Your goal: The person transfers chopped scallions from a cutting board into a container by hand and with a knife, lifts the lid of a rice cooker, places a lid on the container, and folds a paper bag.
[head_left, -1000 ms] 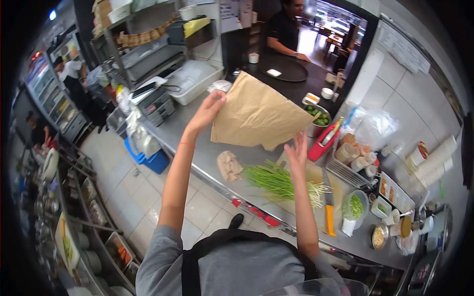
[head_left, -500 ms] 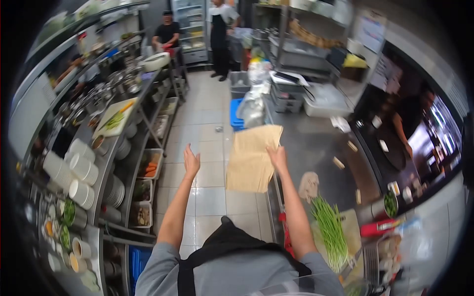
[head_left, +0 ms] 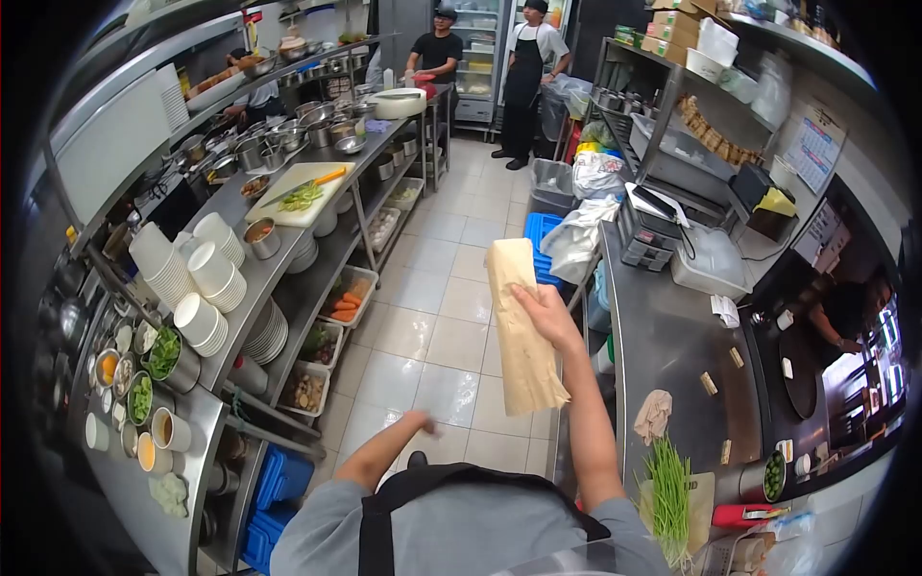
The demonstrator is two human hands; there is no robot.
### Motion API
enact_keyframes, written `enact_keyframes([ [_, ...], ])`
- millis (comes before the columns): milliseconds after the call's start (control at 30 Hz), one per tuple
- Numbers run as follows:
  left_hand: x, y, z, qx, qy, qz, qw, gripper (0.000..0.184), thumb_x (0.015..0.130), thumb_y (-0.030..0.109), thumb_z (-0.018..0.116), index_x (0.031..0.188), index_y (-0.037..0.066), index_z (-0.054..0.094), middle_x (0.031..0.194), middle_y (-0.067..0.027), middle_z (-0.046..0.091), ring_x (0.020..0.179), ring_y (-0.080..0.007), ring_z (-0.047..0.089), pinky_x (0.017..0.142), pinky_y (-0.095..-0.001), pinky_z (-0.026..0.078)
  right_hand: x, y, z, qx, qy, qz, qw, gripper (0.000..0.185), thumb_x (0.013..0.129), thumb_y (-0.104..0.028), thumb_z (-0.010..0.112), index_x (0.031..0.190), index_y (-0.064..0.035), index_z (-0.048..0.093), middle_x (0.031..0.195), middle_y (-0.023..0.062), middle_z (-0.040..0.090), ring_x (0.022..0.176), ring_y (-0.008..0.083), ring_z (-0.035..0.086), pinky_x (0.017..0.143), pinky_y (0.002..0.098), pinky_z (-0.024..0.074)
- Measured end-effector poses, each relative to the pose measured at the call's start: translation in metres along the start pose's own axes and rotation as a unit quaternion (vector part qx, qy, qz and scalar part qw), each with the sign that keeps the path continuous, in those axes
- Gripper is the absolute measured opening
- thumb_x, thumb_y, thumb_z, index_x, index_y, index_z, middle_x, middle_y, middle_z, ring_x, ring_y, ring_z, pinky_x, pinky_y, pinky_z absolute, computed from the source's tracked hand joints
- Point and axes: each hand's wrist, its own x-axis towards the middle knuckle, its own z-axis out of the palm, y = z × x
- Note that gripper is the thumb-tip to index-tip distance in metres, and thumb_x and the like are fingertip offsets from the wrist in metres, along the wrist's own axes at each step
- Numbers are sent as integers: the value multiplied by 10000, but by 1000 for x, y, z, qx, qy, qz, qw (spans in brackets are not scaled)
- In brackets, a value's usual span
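A brown paper bag (head_left: 520, 336), narrow and creased, hangs over the tiled floor in the middle of the view. My right hand (head_left: 545, 314) grips its right edge, fingers wrapped on the paper. Lower and to the left, my left hand (head_left: 420, 423) is apart from the bag and smeared by motion, so its fingers cannot be made out. On the steel counter at the right lie a crumpled beige cloth (head_left: 653, 416) and a bunch of long green stalks (head_left: 668, 499) on a board.
At left, a steel counter (head_left: 205, 403) holds stacked white bowls (head_left: 200, 322), a white cutting board (head_left: 305, 195) with an orange-handled knife, and containers. Two people stand at the far end of the aisle; another person (head_left: 836, 317) is beyond the opening at right. Blue bins (head_left: 544, 245) stand beside the right counter.
The view has turned left toward the aisle. The bag went from over the right counter to over the floor, now narrower in view. My left hand let go of it earlier and has dropped lower.
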Motion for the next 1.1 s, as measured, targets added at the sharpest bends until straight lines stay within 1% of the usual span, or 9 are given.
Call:
enact_keyframes([
  [33,15,-22,40,9,-42,32,999,814,852,651,361,1351,9,375,1428,-195,310,1320,-336,297,1090,-427,232,0,0,-2,-38,-15,-4,999,357,914,-292,552,836,51,617,637,-9,567,599,45,462,529,269,407],
  [133,-45,-47,73,-425,52,24,903,903,842,713,256,1415,16,211,1481,-154,206,1352,-297,250,1087,-473,208,-10,-12,16,-43,-85,-17,995,332,912,-279,559,884,44,630,708,-9,596,647,55,497,584,259,428],
  [233,-44,-64,41,-654,133,129,733,964,814,760,216,1451,60,33,1519,-106,90,1366,-274,226,1094,-496,155,-21,-39,40,11,-175,56,983,292,906,-248,574,932,37,636,763,-11,614,690,58,518,620,249,438],
  [300,-92,-48,-16,-774,141,291,545,995,781,793,229,1455,76,82,1516,-108,102,1366,-273,223,1105,-476,136,-21,-37,41,41,-159,27,986,262,894,-213,594,975,33,635,796,-7,628,701,54,531,622,239,442],
  [367,-120,-39,-58,-777,115,469,405,1004,756,815,214,1458,105,101,1508,-106,135,1377,-268,183,1094,-470,207,-13,-23,31,77,-125,24,989,259,889,-207,602,991,28,636,820,-1,638,711,52,544,629,232,447],
  [567,-167,-28,-82,-710,52,676,190,908,821,727,299,1426,57,208,1423,-139,337,1282,-282,374,1068,-442,300,-4,35,3,142,-60,171,973,273,895,-212,589,1017,30,615,878,47,660,720,100,616,631,252,500],
  [667,-169,-34,-70,-769,148,518,345,709,910,511,435,1402,33,256,1393,-135,376,1258,-252,408,1046,-414,347,-11,72,-3,184,-55,216,958,285,901,-198,576,1065,33,591,944,67,653,783,120,624,680,272,508],
  [800,-203,-21,-91,-794,116,458,383,486,953,235,468,1363,24,311,1323,-115,457,1216,-210,460,1022,-358,388,-24,88,-5,216,-30,218,951,331,904,-176,560,1163,29,530,1079,91,618,916,167,617,781,311,500],
  [1100,-179,-8,-117,-727,284,362,510,508,974,378,386,1306,-6,408,1250,-82,518,1115,-143,500,954,-315,406,-41,114,43,283,124,206,929,403,933,-224,510,1263,1,461,1222,98,545,1108,210,530,941,329,417],
])
